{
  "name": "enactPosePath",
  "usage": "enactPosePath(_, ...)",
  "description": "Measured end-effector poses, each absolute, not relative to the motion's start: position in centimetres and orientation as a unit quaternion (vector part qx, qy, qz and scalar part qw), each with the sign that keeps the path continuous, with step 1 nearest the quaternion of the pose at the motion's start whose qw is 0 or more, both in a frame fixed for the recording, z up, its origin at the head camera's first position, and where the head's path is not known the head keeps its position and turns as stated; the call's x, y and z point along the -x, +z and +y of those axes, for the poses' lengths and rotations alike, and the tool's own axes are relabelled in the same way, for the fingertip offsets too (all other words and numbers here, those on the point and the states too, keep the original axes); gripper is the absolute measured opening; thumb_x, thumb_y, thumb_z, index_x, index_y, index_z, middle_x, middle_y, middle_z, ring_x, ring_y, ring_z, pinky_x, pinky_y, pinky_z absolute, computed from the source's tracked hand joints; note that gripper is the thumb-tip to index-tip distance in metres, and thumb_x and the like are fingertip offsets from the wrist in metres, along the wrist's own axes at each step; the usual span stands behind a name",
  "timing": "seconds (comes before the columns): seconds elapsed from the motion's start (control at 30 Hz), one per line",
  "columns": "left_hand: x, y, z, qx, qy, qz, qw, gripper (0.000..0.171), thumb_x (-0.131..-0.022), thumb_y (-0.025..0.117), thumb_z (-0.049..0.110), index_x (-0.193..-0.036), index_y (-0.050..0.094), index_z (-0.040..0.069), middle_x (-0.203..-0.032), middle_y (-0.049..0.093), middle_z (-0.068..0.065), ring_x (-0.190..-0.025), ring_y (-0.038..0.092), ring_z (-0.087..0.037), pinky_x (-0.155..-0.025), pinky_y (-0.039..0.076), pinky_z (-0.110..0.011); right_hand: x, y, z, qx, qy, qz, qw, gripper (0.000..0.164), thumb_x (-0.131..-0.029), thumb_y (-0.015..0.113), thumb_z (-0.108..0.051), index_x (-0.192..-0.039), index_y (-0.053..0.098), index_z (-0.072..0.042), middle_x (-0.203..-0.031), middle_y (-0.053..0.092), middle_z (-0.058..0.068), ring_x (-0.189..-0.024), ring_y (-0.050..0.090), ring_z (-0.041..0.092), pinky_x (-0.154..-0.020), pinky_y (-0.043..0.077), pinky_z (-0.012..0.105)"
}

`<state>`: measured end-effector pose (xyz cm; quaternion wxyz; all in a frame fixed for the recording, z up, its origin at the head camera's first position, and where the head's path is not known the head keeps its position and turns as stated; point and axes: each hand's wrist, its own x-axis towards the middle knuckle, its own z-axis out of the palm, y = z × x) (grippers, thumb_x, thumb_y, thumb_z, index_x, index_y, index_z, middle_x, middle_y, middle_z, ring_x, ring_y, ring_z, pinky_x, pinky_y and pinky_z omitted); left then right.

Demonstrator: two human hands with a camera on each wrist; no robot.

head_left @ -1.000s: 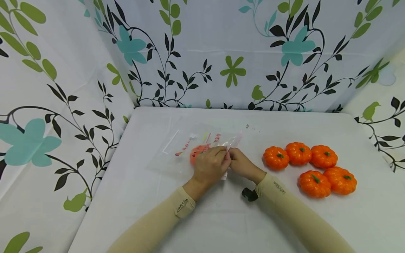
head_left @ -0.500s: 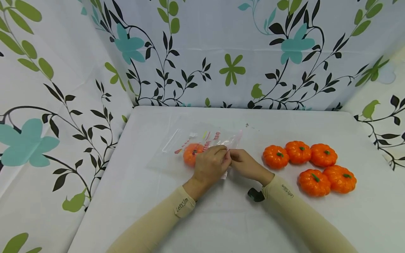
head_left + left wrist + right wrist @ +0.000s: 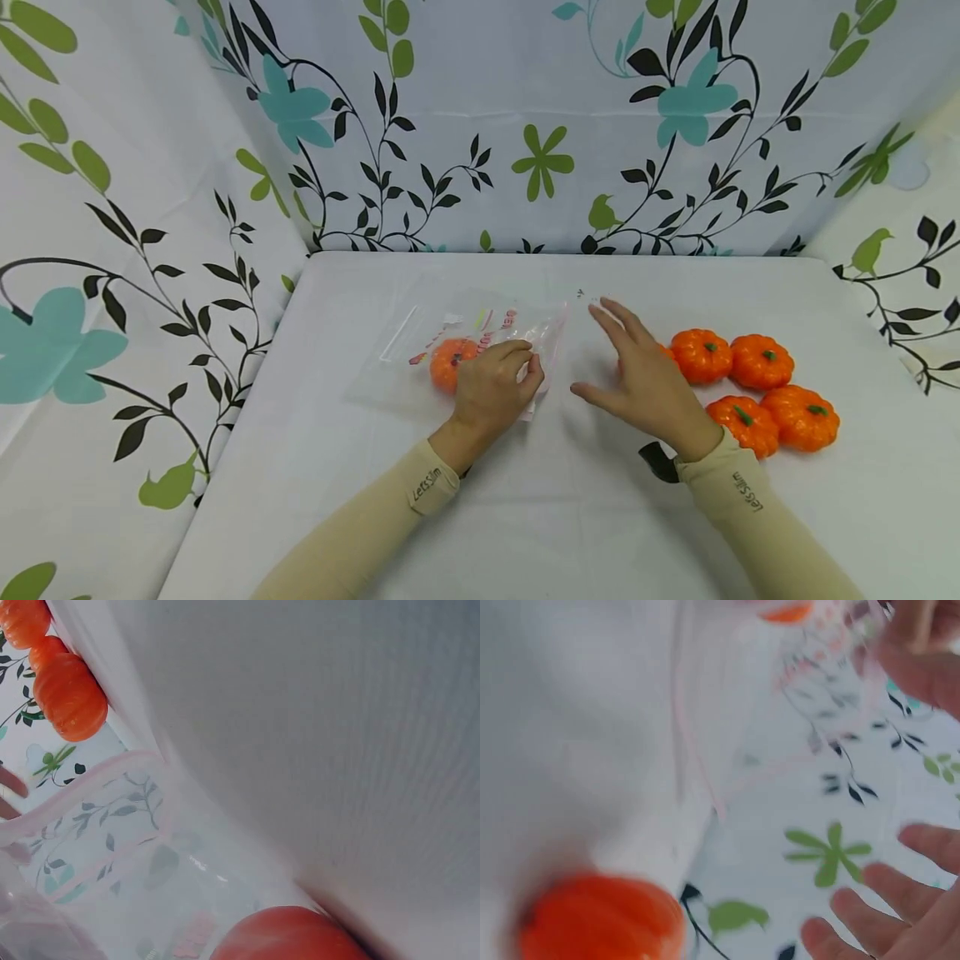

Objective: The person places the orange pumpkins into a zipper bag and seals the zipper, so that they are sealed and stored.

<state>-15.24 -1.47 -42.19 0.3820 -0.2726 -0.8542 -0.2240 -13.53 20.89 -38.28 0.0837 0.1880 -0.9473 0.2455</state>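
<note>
A clear zip bag (image 3: 397, 367) with red print lies on the white table, its pink-edged mouth facing right and held apart in the left wrist view. Inside it rests one small orange pumpkin (image 3: 447, 364). My left hand (image 3: 491, 387) pinches the bag's edge near the mouth. Off to the right of the bag, my right hand (image 3: 648, 383) is in the air with fingers spread and nothing in them. It is nearest to a group of orange pumpkins, one of which (image 3: 604, 919) shows in the right wrist view; the hand partly covers the leftmost in the head view.
Several pumpkins with green stems, such as the back one (image 3: 761, 362) and the front one (image 3: 801, 417), sit close together on the table's (image 3: 525, 517) right side. A curtain (image 3: 450, 108) with leaf and flower prints hangs behind and at the sides.
My right hand has let go of the bag's mouth and moved right, its fingers spreading, toward the pumpkins. The left hand stays at the bag. Inside, the pumpkin has shifted left.
</note>
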Motion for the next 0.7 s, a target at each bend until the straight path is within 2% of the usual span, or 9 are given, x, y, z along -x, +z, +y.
enactPosePath(0.1, 15.2, -42.2, -1.5, 0.268, -0.227, -0.856, 0.379, 0.006, -0.082, 0.076, 0.012, -0.081, 0.079, 0.006, -0.09, 0.076, -0.003, -0.079, 0.074, -0.015, -0.062, 0.059, -0.027, 14.0, -37.6, 21.7, -0.183, 0.21, -0.954, 0.112, 0.127, -0.067, 0.092, -0.049, -0.163, 0.017, -0.014, -0.168, 0.012, 0.013, -0.144, 0.033, 0.044, -0.1, 0.044, 0.063)
enactPosePath(0.23, 15.2, -42.2, -1.5, 0.264, -0.236, -0.856, 0.377, 0.006, -0.081, 0.076, 0.011, -0.081, 0.079, 0.006, -0.09, 0.076, -0.002, -0.078, 0.074, -0.015, -0.06, 0.059, -0.027, 14.4, -37.0, 22.7, -0.173, 0.18, -0.963, 0.106, 0.145, -0.059, 0.094, -0.054, -0.164, 0.001, -0.016, -0.169, -0.003, 0.013, -0.149, 0.019, 0.046, -0.105, 0.035, 0.068)
enactPosePath(0.5, 15.2, -42.3, -1.7, 0.263, -0.24, -0.857, 0.373, 0.006, -0.082, 0.074, 0.01, -0.079, 0.078, 0.007, -0.089, 0.076, -0.001, -0.077, 0.073, -0.013, -0.059, 0.059, -0.026, 15.1, -36.7, 24.7, -0.13, 0.176, -0.975, 0.046, 0.152, -0.056, 0.092, -0.061, -0.163, -0.008, -0.018, -0.168, -0.011, 0.013, -0.143, 0.023, 0.056, -0.102, 0.031, 0.073)
enactPosePath(0.7, 15.2, -42.3, -1.7, 0.263, -0.249, -0.857, 0.365, 0.006, -0.081, 0.073, 0.008, -0.08, 0.078, 0.006, -0.088, 0.076, -0.002, -0.076, 0.073, -0.014, -0.06, 0.059, -0.027, 15.4, -37.4, 26.1, -0.116, 0.171, -0.978, -0.01, 0.153, -0.057, 0.085, -0.072, -0.162, -0.01, -0.015, -0.167, -0.002, 0.021, -0.141, 0.024, 0.058, -0.106, 0.027, 0.073)
